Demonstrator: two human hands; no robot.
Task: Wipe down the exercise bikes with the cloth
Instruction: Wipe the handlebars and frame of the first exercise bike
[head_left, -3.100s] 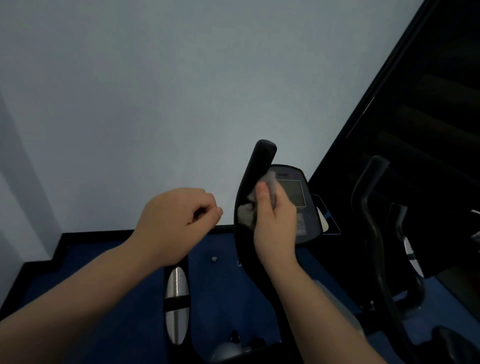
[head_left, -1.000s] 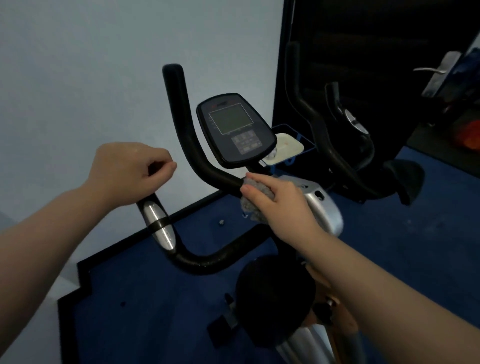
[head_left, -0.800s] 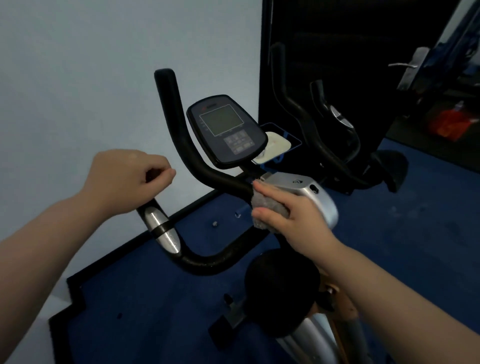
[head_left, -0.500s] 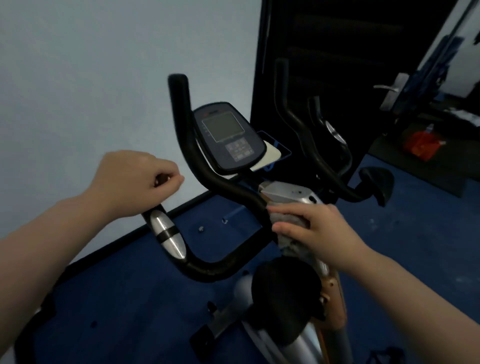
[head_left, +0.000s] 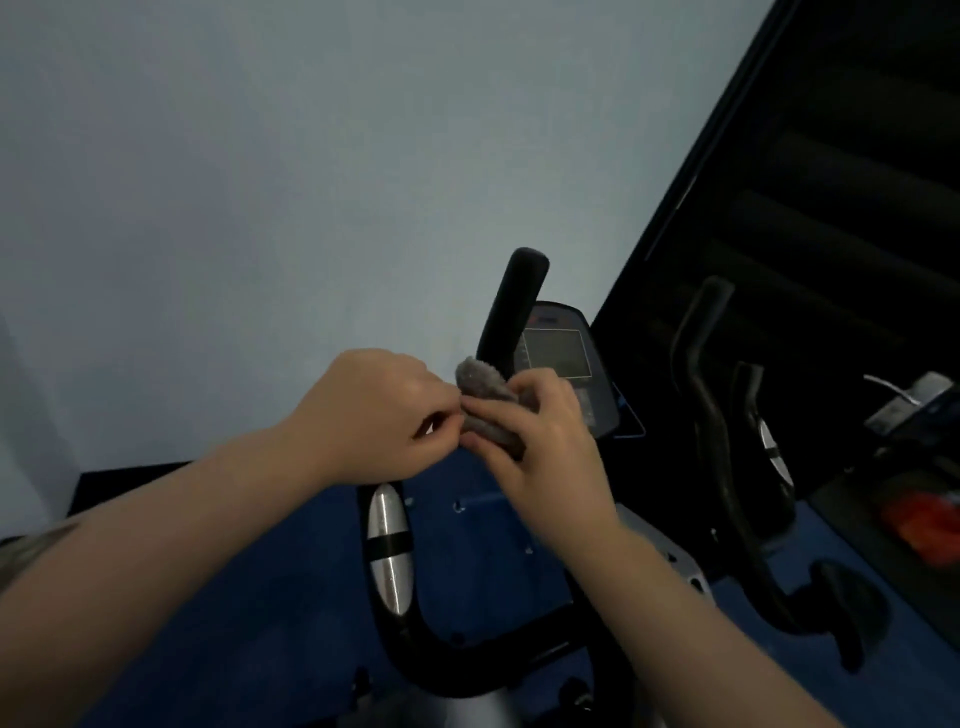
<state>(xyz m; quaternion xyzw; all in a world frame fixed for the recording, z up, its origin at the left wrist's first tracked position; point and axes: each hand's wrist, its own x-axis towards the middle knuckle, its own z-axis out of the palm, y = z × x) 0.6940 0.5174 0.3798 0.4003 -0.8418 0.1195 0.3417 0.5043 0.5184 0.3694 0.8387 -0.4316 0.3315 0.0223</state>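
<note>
A grey cloth (head_left: 480, 382) is bunched between both hands, in the air in front of the exercise bike's console (head_left: 561, 353). My right hand (head_left: 540, 436) grips the cloth from the right. Beside it, my left hand (head_left: 374, 410) pinches the cloth's left edge with its fingertips. The bike's black handlebar (head_left: 511, 306) rises just behind the cloth, and its left grip with a silver sensor (head_left: 387, 551) curves below my hands. The bike's silver body (head_left: 670, 558) shows under my right forearm.
A pale wall fills the left and top. A dark mirror panel (head_left: 831, 234) on the right reflects the handlebars (head_left: 711, 415). Blue carpet (head_left: 260, 597) covers the floor, and an orange object (head_left: 930, 525) lies at the far right.
My right hand lifted the cloth off the bike's centre post up in front of the console. My left hand let go of the left grip and came over to pinch the cloth. The view tilted up.
</note>
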